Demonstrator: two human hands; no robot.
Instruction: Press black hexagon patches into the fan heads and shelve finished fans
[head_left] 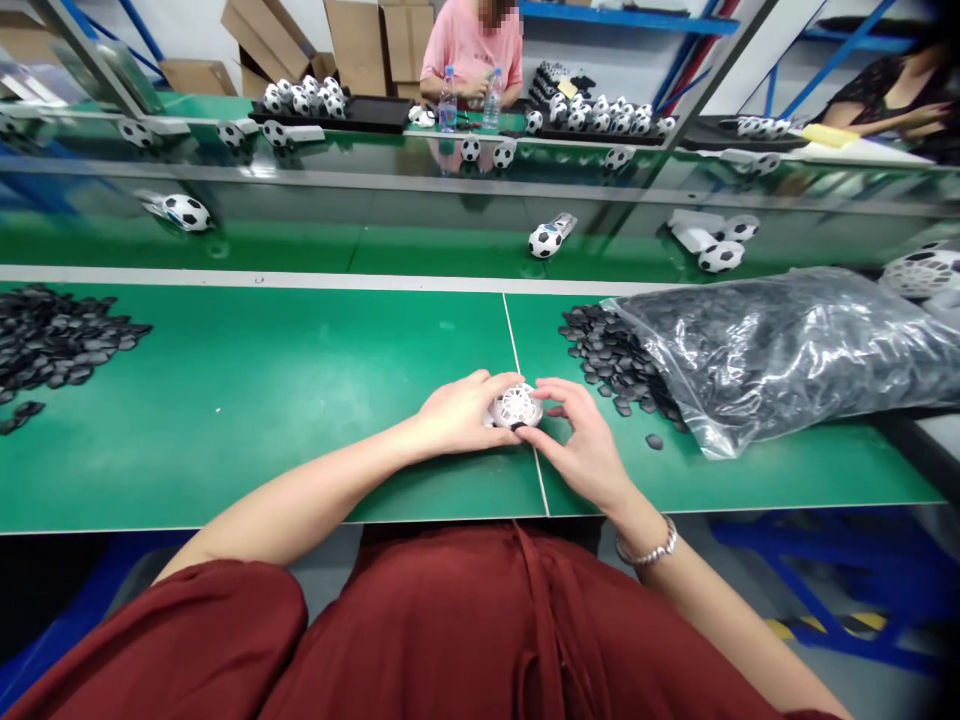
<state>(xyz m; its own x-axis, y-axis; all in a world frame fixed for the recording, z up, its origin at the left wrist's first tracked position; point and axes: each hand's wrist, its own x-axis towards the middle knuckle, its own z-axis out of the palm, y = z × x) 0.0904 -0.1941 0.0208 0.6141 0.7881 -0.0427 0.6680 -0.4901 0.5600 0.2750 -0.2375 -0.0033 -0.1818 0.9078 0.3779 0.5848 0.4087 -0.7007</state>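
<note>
Between my two hands, low over the front of the green bench, is a white openwork ball shell (517,405) with a lattice pattern. My left hand (461,412) is closed around its left side, thumb near and fingers on the far side. On the right, my right hand (581,440) curves about the shell, fingertips at its right edge. Its thumb tip touches a small black piece (517,427) on the near edge of the shell. A heap of black pentagon pieces (619,355) lies right of my right hand, with one loose piece (654,441) closer to me.
A clear plastic bag (795,350) full of black pieces covers the bench's right side. Another black heap (56,335) is at far left. Football-patterned items (546,240) lie on the belt (360,245) beyond. Across it, a person in pink (476,50) sits by bottles and ball trays.
</note>
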